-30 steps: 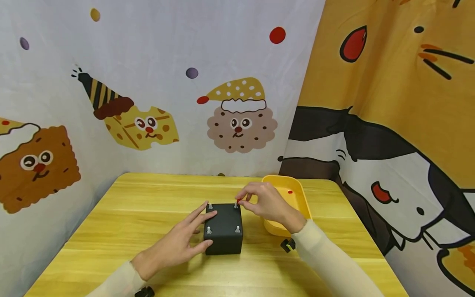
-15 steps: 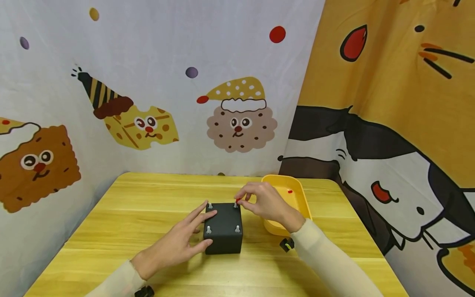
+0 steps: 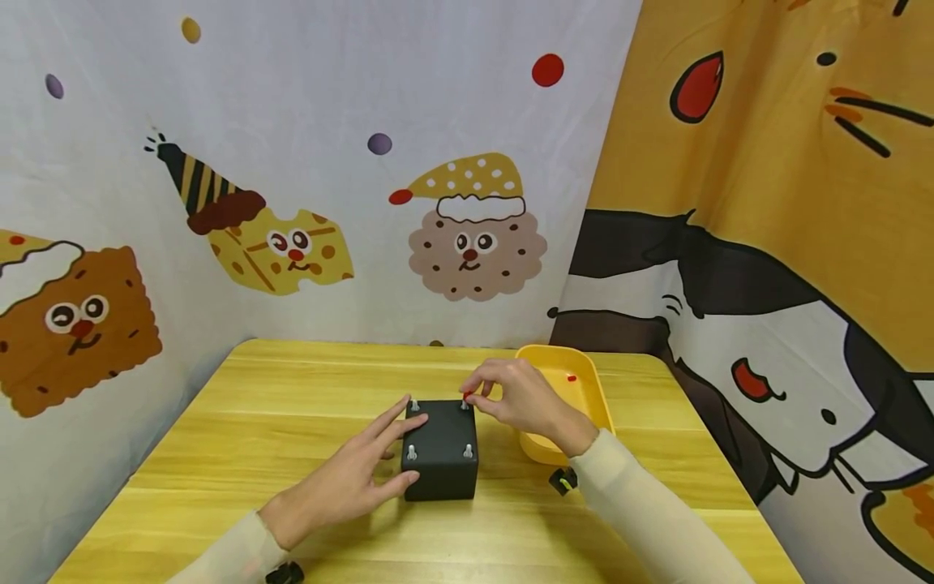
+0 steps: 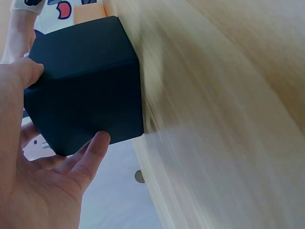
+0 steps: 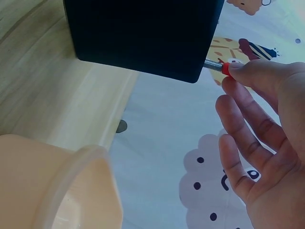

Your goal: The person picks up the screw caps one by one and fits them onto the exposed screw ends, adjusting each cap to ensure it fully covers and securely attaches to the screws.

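Observation:
A black box (image 3: 440,442) stands on the table with several upright metal bolts, one near each corner of its top. My left hand (image 3: 343,478) holds the box from its left side, the thumb at the near edge and the other fingers spread over the top and side. My right hand (image 3: 529,397) pinches a small red cap (image 5: 226,68) between thumb and index finger. In the right wrist view the cap sits at the tip of the far right bolt (image 5: 213,65), in line with its thread. The other fingers of that hand stay apart, loosely bent.
Right of the box stands a yellow tray (image 3: 600,393), with a small red piece (image 3: 571,379) lying in it. Behind the wooden table (image 3: 306,373) hangs a cartoon-printed curtain (image 3: 314,97).
Both hands and the box stay in nearly the same place. The right fingertips with the red cap shift very slightly left at the far right bolt.

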Motion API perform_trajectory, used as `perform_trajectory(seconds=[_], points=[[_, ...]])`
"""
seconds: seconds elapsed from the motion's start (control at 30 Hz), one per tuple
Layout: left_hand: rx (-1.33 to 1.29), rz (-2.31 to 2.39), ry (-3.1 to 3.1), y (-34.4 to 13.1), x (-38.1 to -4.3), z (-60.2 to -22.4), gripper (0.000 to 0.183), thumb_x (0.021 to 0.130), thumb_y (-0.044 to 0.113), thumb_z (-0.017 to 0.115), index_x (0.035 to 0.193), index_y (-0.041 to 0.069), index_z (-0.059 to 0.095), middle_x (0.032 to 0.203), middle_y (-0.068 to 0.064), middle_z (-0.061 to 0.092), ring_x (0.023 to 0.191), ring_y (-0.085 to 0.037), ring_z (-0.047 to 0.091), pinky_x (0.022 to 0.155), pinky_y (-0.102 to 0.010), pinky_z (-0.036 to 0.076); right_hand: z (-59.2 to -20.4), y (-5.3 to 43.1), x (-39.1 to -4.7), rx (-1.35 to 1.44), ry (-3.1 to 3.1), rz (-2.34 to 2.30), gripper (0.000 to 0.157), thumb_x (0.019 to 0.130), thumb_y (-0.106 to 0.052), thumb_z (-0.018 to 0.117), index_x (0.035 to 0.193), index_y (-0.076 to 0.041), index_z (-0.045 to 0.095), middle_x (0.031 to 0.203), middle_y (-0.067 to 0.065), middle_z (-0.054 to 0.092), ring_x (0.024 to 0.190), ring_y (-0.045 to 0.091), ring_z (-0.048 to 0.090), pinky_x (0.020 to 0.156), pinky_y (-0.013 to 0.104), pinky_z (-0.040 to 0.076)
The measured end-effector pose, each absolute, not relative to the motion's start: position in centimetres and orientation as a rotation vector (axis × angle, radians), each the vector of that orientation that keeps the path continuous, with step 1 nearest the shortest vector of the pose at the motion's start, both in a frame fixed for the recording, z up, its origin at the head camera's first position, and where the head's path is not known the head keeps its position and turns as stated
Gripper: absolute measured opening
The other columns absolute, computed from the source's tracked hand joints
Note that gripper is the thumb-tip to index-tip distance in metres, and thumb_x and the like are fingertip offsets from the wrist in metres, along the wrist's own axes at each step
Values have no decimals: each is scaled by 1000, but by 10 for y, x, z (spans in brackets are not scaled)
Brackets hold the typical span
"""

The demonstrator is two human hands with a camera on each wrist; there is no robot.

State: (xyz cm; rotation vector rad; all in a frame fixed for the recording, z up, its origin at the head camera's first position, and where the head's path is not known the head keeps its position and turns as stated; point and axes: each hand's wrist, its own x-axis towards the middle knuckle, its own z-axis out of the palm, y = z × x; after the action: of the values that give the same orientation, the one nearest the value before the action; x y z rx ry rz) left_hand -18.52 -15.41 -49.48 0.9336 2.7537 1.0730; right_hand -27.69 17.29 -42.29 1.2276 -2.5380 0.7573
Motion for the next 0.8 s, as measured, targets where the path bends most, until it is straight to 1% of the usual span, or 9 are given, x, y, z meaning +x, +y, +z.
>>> perform_trajectory(seconds=[0.3,0.47,0.63,0.8], points=[[941,1082,2754,-154,-185,-496,77,117,57,68,183,40,34,197,-13,14,128,-32,84,104,-46,73,-425,172,-278,1210,-2567,745,16,101,-15,94,115,-22,90,111,-7,89,88,5,76,75,17,63],[935,1087,2745,-154,-186,-496,77,117,58,67,184,41,33,197,-14,14,127,-34,84,103,-46,74,-425,172,-277,1216,-2569,745,16,101,-14,94,115,-22,90,110,-7,89,88,7,77,73,18,63],[928,1113,2730,-154,-186,-496,77,117,56,68,184,41,33,197,-14,13,127,-35,84,103,-46,73,-426,171,-278,1219,-2584,745,16,101,-13,93,115,-20,91,110,-6,90,89,10,78,74,18,63],[927,1124,2725,-154,-185,-496,76,117,56,68,184,41,33,198,-13,13,127,-37,84,104,-47,73,-427,170,-278,1221,-2594,748,16,101,-12,93,115,-19,91,109,-6,90,89,10,78,75,18,63]])
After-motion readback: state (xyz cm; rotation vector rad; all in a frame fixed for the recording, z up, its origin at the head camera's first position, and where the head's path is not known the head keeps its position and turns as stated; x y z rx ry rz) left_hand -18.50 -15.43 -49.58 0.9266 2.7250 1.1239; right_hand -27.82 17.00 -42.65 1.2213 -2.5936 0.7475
